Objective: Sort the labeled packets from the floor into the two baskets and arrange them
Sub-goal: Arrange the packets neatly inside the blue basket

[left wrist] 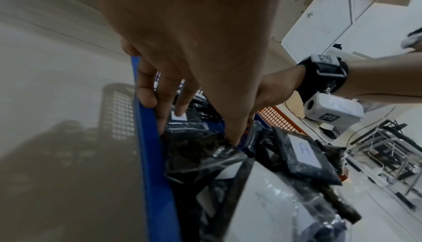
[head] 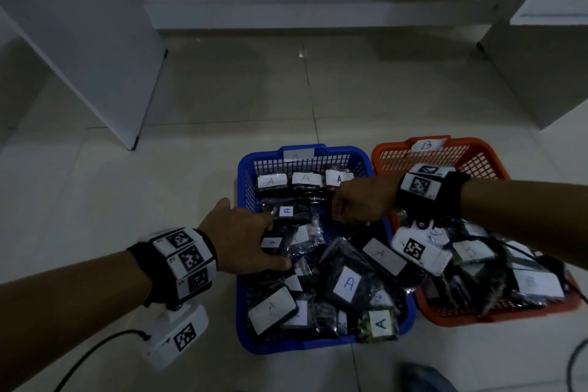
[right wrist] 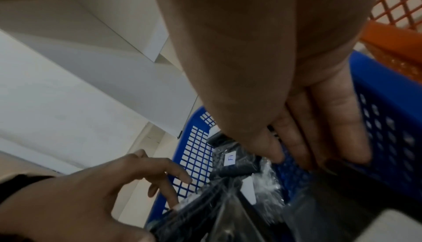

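**Both hands working inside the crowded blue basket**

Nearest the person, loose packets marked A (head: 347, 285) are lying heaped and overlapping in the near half of the blue basket (head: 410, 312), some tilting against the rim. The left hand (head: 245, 239) is reaching in over the left wall, its fingers (left wrist: 180, 105) stretched and spread, the tips pressing on a plastic-wrapped packet (head: 275, 243); whether the thumb is pinching it, I cannot tell. The right hand (head: 359, 200) is hanging over the basket's middle right, fingers (right wrist: 331, 119) nearly straight and pointing down at a dark packet, gripping nothing that shows. Further back, three A packets (head: 304, 180) are standing in a neat row against the far wall. The orange basket (head: 483, 159), tagged B, is sitting just beside on the right, also piled.

The likely trouble: the slick wrapping is probably slippery, so a packet may slide out of the fingers, or a reaching wrist may knock the standing row flat. The heap near the rim could spill over it.

Room is tight inside; open floor (head: 222, 99) is lying beyond, between white cabinets (head: 79, 41).
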Motion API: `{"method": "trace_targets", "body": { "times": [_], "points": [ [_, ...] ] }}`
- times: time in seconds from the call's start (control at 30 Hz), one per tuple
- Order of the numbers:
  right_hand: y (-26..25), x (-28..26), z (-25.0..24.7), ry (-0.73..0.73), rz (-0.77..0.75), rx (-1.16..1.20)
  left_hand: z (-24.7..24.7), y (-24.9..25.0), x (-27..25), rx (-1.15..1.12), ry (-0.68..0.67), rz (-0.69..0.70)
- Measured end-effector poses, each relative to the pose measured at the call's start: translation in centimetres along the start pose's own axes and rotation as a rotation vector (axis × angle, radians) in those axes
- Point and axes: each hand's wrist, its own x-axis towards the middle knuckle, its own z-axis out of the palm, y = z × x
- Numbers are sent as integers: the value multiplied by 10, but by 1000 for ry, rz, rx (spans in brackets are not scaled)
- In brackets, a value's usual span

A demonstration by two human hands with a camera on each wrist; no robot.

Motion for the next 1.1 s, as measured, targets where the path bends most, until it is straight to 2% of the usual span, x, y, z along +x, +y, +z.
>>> {"method": "trace_targets", "body": {
  "times": [0.17,0.27,0.43,0.57,0.67,0.77,0.97,1.1],
  "points": [
    [4,-3,-11,41,-7,101,-2,15,-2,-10,13,-110],
    [8,-4,-18,77,11,152,-8,17,-4,-98,8,-133],
    [-8,14,-1,-79,73,221,-24,10,-4,-150,-24,-108],
    [-15,27,9,-98,78,222,-25,2,-5,-193,-22,-78],
    [-13,31,10,-116,70,235,-18,-3,-4,-236,42,-56],
    [-9,32,12,-80,36,265,-17,-7,-3,-247,116,-55],
    [0,18,-8,8,25,285,-27,-12,0,-285,179,-36],
    [-4,-7,-28,230,-78,121,-37,-7,10,-339,240,81]
  ]
}}
